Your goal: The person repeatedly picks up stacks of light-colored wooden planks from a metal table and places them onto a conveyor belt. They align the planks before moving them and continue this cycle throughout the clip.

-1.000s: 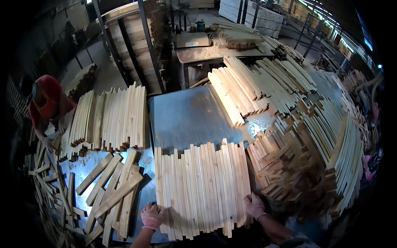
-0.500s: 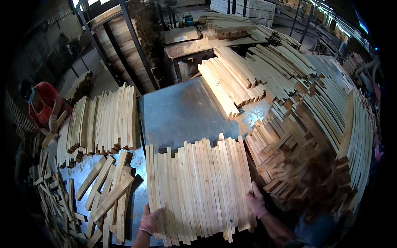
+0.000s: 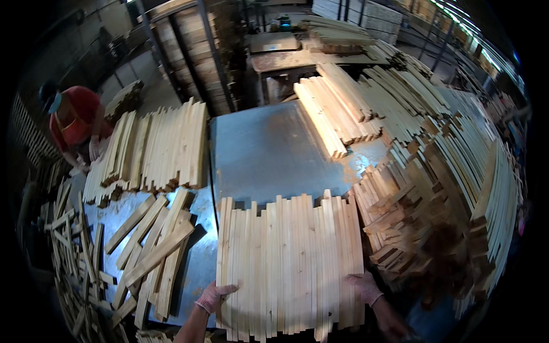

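Observation:
A wide row of pale wooden strips (image 3: 286,257), laid side by side with uneven ends, sits in front of me at the near edge of the metal table (image 3: 269,148). My left hand (image 3: 216,295), in a pinkish glove, presses against the row's left side, its thumb lying over the outer strips. Against the right side my right hand (image 3: 363,287) is pressed in the same manner, thumb on top. Between them the two hands clasp the row. The fingers of both hands are largely hidden beside and under the strips.
Left of the row, loose wooden pieces (image 3: 157,251) lie crosswise on a metal surface, with a stacked row of strips (image 3: 166,148) behind. Short blocks (image 3: 400,211) are heaped on the right. Further strips (image 3: 331,108) lie far right. A person in red (image 3: 80,117) works at the far left.
My view has shifted, so the surroundings sit further right. Both hands stay at the row's sides, and its strips look more tightly packed. The person at left has let a wooden piece go from view.

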`<state>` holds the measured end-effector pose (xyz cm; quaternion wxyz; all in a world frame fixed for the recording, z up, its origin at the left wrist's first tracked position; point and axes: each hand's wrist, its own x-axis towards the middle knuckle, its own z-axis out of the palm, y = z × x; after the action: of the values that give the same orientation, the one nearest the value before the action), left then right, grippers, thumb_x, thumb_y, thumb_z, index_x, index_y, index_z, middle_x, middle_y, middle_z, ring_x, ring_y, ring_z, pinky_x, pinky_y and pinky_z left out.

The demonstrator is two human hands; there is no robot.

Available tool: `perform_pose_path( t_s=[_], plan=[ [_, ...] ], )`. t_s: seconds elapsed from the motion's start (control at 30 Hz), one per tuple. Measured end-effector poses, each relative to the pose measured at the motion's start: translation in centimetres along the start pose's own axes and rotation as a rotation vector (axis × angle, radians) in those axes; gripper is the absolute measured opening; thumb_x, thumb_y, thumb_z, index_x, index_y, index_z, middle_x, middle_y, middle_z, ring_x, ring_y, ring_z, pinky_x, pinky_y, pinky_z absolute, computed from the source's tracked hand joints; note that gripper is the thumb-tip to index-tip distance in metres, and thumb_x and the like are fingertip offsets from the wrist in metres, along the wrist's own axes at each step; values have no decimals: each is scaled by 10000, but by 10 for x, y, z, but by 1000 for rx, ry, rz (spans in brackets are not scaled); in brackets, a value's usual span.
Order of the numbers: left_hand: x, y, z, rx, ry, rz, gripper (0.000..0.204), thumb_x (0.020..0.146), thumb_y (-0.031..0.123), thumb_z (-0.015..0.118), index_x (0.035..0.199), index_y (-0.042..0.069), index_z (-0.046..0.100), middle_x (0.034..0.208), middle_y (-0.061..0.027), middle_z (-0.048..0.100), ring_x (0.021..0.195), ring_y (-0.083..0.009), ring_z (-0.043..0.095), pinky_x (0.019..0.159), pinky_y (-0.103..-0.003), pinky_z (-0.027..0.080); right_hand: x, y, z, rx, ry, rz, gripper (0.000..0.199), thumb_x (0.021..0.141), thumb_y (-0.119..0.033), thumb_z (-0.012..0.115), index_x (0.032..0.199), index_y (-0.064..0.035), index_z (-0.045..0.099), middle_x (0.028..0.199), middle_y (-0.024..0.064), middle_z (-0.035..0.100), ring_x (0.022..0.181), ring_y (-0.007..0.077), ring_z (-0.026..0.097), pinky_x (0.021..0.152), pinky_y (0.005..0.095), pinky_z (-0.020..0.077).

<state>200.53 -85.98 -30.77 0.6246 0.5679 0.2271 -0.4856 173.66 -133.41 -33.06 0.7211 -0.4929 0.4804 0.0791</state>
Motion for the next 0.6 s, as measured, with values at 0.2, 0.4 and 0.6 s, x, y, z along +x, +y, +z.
perform_pose_path(
  t_s=[0.2,0.4,0.6],
  plan=[
    [-28,-13,0,-54,-47,46,827,808,140,925,1519,-27,538,1398,-141,696,1269,-266,668,1150,-408,496,-8,-5,-18,22,14,-63,435,866,-62,812,1278,7,693,1070,47,752,931,177,724,854,337,599],
    [-111,-9,3,-56,19,170,797,825,174,920,1513,-7,561,1368,-118,716,1309,-235,645,1136,-395,505,-34,-26,-3,-75,-87,-348,314,879,-231,830,1073,-5,731,979,22,737,840,146,710,742,330,591],
    [-230,-33,-9,-94,151,441,821,844,216,942,1528,5,540,1303,-135,737,1179,-239,712,1047,-404,577,-43,-74,36,-157,-385,-497,625,815,-339,888,1270,22,656,991,1,714,821,106,678,742,280,595]
  ],
)
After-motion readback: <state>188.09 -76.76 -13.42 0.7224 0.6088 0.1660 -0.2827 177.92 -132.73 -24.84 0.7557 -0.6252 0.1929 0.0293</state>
